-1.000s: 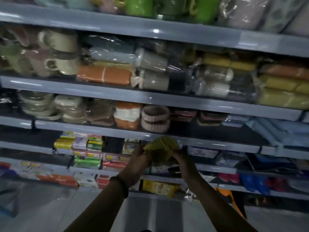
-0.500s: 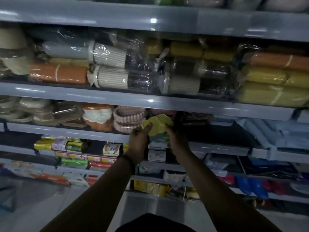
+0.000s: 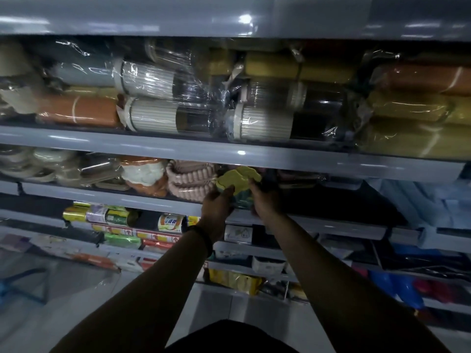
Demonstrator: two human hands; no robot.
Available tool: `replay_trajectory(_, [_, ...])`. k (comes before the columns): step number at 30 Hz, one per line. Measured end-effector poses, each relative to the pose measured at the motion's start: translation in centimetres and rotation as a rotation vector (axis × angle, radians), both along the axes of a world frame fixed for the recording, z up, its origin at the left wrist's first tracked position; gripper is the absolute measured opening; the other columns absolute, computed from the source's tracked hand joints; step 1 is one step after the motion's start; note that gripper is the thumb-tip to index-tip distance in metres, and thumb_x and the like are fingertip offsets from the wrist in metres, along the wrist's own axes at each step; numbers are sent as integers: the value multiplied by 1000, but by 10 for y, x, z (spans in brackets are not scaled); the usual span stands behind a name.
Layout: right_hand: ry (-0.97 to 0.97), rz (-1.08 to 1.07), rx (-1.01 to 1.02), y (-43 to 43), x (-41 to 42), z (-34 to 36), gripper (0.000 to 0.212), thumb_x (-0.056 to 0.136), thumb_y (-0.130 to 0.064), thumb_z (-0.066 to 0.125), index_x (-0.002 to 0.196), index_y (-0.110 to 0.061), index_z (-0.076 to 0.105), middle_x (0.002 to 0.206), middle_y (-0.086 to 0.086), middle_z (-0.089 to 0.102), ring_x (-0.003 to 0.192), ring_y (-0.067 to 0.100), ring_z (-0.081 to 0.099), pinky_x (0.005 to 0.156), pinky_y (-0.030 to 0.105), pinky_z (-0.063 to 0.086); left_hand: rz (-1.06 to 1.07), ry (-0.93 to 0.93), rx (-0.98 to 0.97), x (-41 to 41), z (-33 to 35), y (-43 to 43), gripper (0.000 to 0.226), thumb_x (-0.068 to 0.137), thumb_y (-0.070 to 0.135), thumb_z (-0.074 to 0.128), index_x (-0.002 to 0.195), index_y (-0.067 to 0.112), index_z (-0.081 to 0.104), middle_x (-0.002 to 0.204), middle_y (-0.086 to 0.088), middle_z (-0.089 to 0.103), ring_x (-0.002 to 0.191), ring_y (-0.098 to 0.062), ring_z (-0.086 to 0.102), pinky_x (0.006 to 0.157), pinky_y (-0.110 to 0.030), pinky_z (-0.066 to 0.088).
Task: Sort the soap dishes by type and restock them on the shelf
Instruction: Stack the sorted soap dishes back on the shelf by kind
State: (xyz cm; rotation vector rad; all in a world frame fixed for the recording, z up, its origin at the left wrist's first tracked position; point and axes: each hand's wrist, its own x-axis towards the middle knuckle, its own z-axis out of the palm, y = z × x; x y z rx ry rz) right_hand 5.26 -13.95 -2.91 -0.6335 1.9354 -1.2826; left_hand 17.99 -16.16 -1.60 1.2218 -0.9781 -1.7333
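Stocking the shelf (image 3: 127, 198): your left hand (image 3: 216, 207) and right hand (image 3: 265, 202) grip the yellow soap-dish stack (image 3: 238, 178), fingers curled round its sides, just right of the pink ribbed dishes (image 3: 191, 184); hold it level; slide it back into the gap beside them.

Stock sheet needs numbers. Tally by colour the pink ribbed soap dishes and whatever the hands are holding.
Pink ribbed soap dishes: 2, stacked on the shelf
Yellow soap dish: 1, gripped by the left hand and right hand
Teal soap dish: 1, under the yellow one
Total: 4
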Motion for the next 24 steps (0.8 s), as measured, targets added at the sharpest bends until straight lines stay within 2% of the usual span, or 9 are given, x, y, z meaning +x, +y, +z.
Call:
replay_trajectory(5, [95, 77, 39, 3, -3, -3, 56, 100, -58, 55, 127, -12, 72, 126, 16, 70, 113, 36, 67, 89, 36, 53, -105, -129, -12, -2, 5, 4, 28, 106, 22, 63, 133, 14, 64, 110, -4, 70, 91, -26, 68, 75, -34, 55])
replay_trajectory(8, [120, 100, 45, 4, -6, -5, 58, 101, -59, 53, 131, -12, 70, 132, 17, 68, 116, 37, 65, 97, 42, 53, -124, -213, -22, 1, 5, 8, 28, 104, 31, 66, 129, 18, 65, 114, 2, 71, 92, -27, 71, 71, -32, 51])
replay_trajectory(11, [78, 96, 9, 12, -4, -1, 50, 104, -51, 55, 130, -11, 69, 128, 16, 68, 97, 28, 64, 84, 32, 48, -116, -164, 25, 7, 6, 16, 18, 104, 32, 66, 118, 22, 68, 109, 5, 72, 95, -27, 72, 75, -33, 49])
replay_trajectory(13, [82, -1, -37, 18, 1, -5, 50, 102, -48, 59, 133, -8, 65, 132, 17, 65, 107, 31, 64, 83, 29, 42, -90, -146, -10, 14, 3, 18, 13, 104, 30, 66, 114, 23, 69, 110, 1, 73, 96, -27, 72, 74, -33, 49])
replay_trajectory(15, [213, -161, -98, 28, 14, -9, 49, 99, -45, 65, 128, -6, 63, 130, 20, 64, 115, 37, 62, 82, 30, 41, -41, -133, -47, 26, -1, 22, 12, 104, 28, 67, 114, 23, 69, 114, -2, 75, 95, -29, 73, 77, -40, 53])
replay_trajectory(17, [354, -210, -183, 42, 42, -14, 38, 97, -38, 65, 112, -4, 63, 111, 18, 67, 102, 36, 64, 75, 29, 43, 5, -128, -48, 43, -7, 26, 12, 104, 24, 67, 114, 19, 66, 118, -10, 74, 94, -35, 74, 79, -47, 57])
replay_trajectory(20, [416, 53, -280, 62, 98, -19, 12, 99, -19, 67, 100, -8, 62, 93, 4, 65, 85, 15, 59, 69, 10, 40, -9, -227, -50, 85, -24, 39, 12, 106, 21, 64, 114, 12, 62, 114, -19, 73, 89, -36, 72, 75, -46, 57])
replay_trajectory(22, [379, 326, -196, 64, 135, -27, 8, 102, -20, 63, 102, -12, 62, 97, 4, 68, 87, 11, 59, 68, 15, 41, -41, -319, -56, 123, -41, 46, 20, 105, 22, 64, 120, 9, 62, 115, -20, 73, 92, -32, 75, 74, -41, 63])
replay_trajectory(24, [308, 565, 29, 59, 172, -40, 20, 104, -28, 58, 113, -12, 65, 111, 9, 72, 101, 22, 65, 73, 24, 41, -85, -456, -49, 169, -58, 53, 23, 104, 24, 65, 121, 8, 63, 115, -16, 73, 94, -29, 75, 66, -30, 60])
